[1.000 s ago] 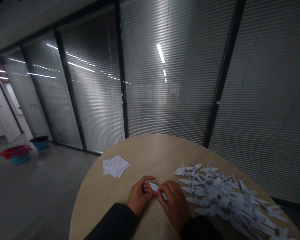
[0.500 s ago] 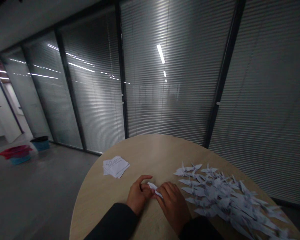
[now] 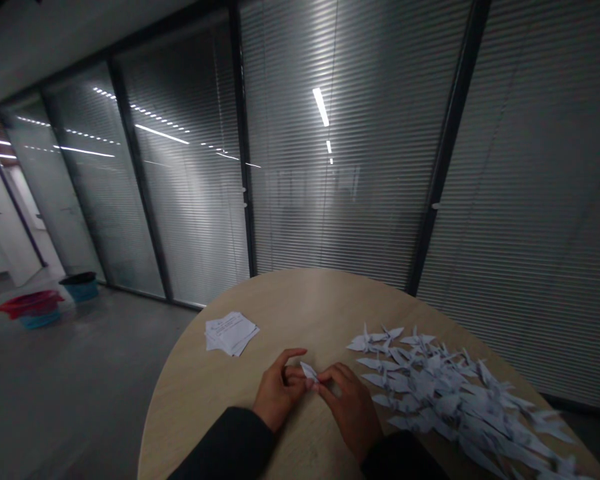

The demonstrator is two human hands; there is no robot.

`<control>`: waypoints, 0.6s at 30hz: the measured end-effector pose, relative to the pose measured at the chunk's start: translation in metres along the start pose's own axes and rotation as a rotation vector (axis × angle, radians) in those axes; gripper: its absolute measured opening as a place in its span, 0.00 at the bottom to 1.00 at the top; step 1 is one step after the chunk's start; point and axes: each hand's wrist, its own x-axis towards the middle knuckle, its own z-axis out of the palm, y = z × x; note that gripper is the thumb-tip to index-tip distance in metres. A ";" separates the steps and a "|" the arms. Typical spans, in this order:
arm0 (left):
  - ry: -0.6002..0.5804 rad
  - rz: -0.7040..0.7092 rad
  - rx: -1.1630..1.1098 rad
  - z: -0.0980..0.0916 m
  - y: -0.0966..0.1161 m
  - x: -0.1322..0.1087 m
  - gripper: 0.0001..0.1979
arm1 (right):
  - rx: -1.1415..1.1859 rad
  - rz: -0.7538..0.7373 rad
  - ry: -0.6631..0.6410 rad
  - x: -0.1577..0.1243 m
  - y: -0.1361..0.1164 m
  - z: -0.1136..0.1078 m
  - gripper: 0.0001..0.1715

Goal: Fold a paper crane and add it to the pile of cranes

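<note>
Mid-fold on a small paper crane (image 3: 309, 371) over the wooden table (image 3: 300, 300): right hand (image 3: 350, 410) fingertips pinch it, left hand (image 3: 279, 392) fingers curl against it, thumb lifted; next probably wants a sharp crease, seems like

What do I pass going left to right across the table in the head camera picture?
paper stack → left hand → folded paper → right hand → crane pile
</note>
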 end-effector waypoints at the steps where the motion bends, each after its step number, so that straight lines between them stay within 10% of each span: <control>1: 0.002 -0.001 -0.015 0.000 0.001 0.000 0.32 | 0.034 0.024 0.006 0.001 0.000 -0.001 0.04; 9: 0.007 0.051 0.021 -0.001 0.001 0.001 0.25 | 0.189 0.135 -0.028 0.005 -0.003 -0.009 0.08; 18: 0.133 0.176 0.400 0.000 0.005 -0.001 0.12 | 0.033 -0.070 -0.020 0.001 0.002 -0.002 0.12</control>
